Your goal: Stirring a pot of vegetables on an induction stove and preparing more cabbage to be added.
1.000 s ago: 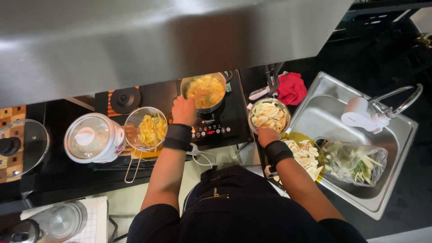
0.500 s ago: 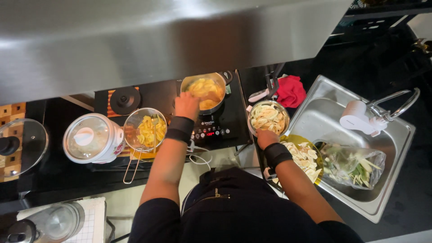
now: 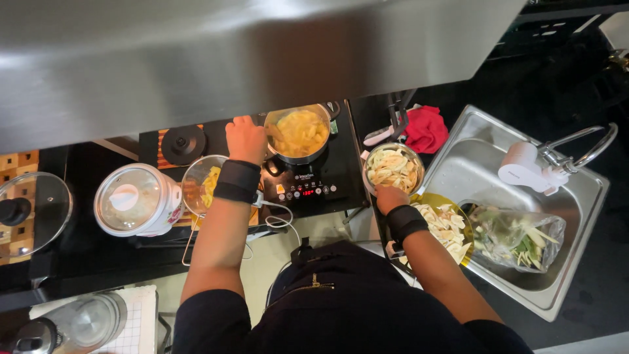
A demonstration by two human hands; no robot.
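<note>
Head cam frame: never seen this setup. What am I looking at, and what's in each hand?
There is no machine here: a person cooks with bare hands, filmed from a camera on their head looking straight down. The grey band across the top is a steel hood. The left hand is at the rim of a pot of yellow food on an induction hob, seemingly holding a utensil, though that is hard to make out. The right hand grips a metal bowl of pale sliced pieces. Nearby are a rice cooker, a strainer, a yellow plate and a sink holding a bag of greens.
</note>
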